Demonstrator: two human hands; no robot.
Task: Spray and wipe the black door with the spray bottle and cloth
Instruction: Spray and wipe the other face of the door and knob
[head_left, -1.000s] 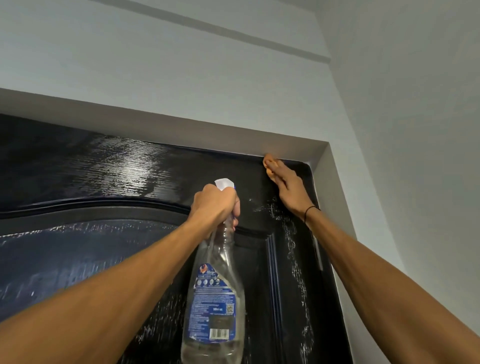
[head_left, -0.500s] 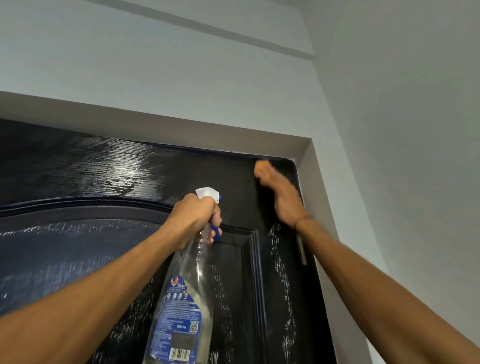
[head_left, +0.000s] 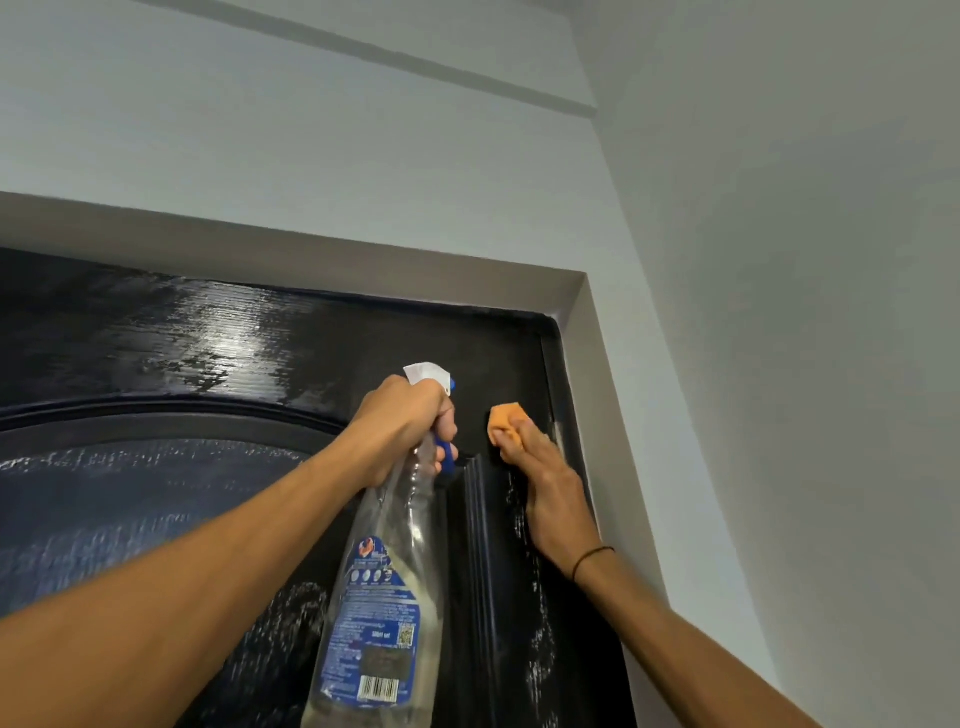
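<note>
The door (head_left: 171, 364) fills the lower left of the view, black and glossy, with a wet sheen across its top rail and white streaks of spray running down its right stile. A pale frame (head_left: 582, 296) borders it above and on the right, set into a grey wall (head_left: 363, 156).

The bottle (head_left: 382, 587) hangs in front of the door near its middle, its long axis close to vertical, nozzle up and pointed at the upper rail. The left hand (head_left: 402, 428) grasps its neck, fingers curled round the blue trigger.

The right hand (head_left: 545, 478) lies flat against the right stile, fingers pointing up, pressing the cloth (head_left: 506, 426) onto the door; the orange wad shows just past the fingertips. It sits just beside the nozzle, slightly lower, and below the top right corner.

The relation that matters: the streaked, unwiped strip runs straight down from the cloth, along the stile and under the right wrist. So the right hand is the nearer one to that work, and the likely stroke is a pull downward along the stile's long axis. The bottle hangs to the left of that path, apart from it.
</note>
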